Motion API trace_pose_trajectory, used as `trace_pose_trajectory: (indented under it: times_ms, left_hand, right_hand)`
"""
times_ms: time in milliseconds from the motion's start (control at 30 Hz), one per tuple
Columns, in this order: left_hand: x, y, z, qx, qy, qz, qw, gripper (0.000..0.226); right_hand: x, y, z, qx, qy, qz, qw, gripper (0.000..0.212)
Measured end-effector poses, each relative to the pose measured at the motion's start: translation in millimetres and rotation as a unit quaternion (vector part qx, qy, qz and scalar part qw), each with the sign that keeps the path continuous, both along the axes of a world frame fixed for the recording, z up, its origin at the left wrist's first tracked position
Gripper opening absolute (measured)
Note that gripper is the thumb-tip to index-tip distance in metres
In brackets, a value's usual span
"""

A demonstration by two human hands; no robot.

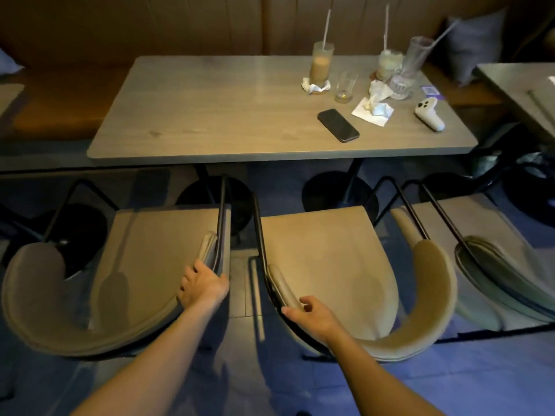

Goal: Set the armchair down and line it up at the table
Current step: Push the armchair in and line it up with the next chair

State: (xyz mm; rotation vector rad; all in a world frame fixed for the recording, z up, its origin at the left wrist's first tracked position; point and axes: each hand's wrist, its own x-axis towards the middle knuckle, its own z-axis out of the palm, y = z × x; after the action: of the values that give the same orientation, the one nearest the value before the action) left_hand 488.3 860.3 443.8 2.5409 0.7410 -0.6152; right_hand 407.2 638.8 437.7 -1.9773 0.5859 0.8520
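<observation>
Two tan padded armchairs with black metal frames stand side by side on the floor, facing the grey wooden table [228,115]. My left hand [202,285] grips the right end of the left armchair's [141,259] curved backrest. My right hand [310,315] holds the left end of the right armchair's [327,259] backrest, thumb on the rim. Both seats sit just short of the table's front edge, with a narrow gap of floor between the chairs.
On the table's right half lie a black phone [338,125], a white controller [429,114], several glasses with straws [320,66] and crumpled napkins [375,106]. A third chair [492,265] stands at the right, a brown bench runs behind the table, another table [522,94] at far right.
</observation>
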Motion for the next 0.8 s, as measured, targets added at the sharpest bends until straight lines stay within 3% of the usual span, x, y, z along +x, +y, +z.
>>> trace_pose_trajectory:
  times_ms: [233,433,567,800]
  left_hand:
    - [15.3,36.8,-29.4,-0.086,0.016,0.030,0.996,0.072]
    - [25.2,61.9,-51.7,-0.113,0.016,0.030,0.993,0.082]
    - [24.6,62.7,-47.1,-0.145,0.015,0.032,0.989,0.090]
    - [19.1,60.5,-42.5,-0.127,-0.013,0.005,0.992,0.063]
  right_hand:
    - [19.5,29.6,-25.2,-0.111,-0.054,0.090,0.988,0.083]
    - [22.4,38.4,-39.2,-0.204,-0.131,0.102,0.965,0.065]
    - [20.4,39.9,-41.5,-0.222,-0.151,0.119,0.956,0.066]
    - [42.2,60.2,-47.9,-0.212,-0.172,0.125,0.954,0.069]
